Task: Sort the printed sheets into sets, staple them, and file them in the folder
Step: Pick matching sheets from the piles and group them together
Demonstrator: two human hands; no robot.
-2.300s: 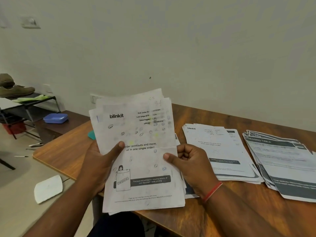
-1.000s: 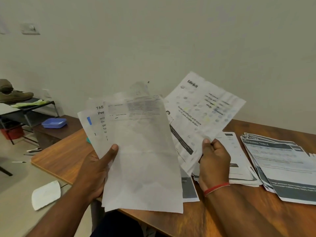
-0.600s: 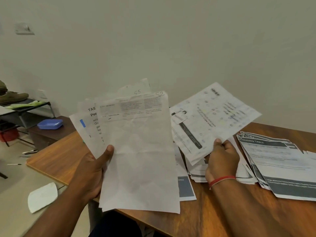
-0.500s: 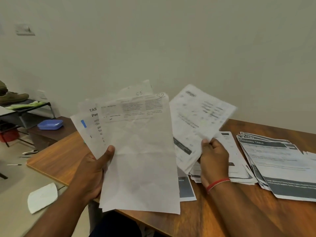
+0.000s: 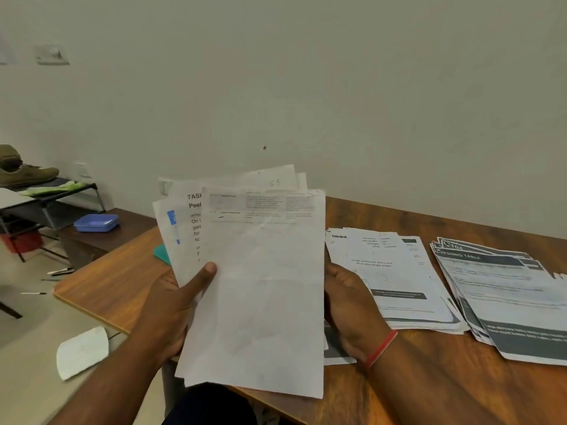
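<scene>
I hold a fanned bundle of printed sheets [image 5: 264, 286] upright over the near edge of the wooden table [image 5: 429, 378]. My left hand [image 5: 175, 305] grips its left edge, thumb on the front. My right hand [image 5: 349, 305] is at the bundle's right edge, fingers hidden behind the paper. The front sheet is mostly blank, marked "S2" at its top right corner. To the right, a pile of blinkit sheets [image 5: 392, 277] lies flat on the table. Further right lies a pile of dark-headed "Dressing Table" sheets [image 5: 506, 296].
A teal object [image 5: 162, 253] peeks from behind the bundle. Another sheet [image 5: 336, 348] lies under my right wrist. A blue tray [image 5: 96, 223] sits on a low side table at left, beside a shoe rack [image 5: 46, 194]. A white pad [image 5: 81, 351] lies on the floor.
My right hand pulled the blinkit sheet off the bundle, carried it right onto the blinkit pile, let go, and came back to the bundle's right edge. The left hand kept its grip.
</scene>
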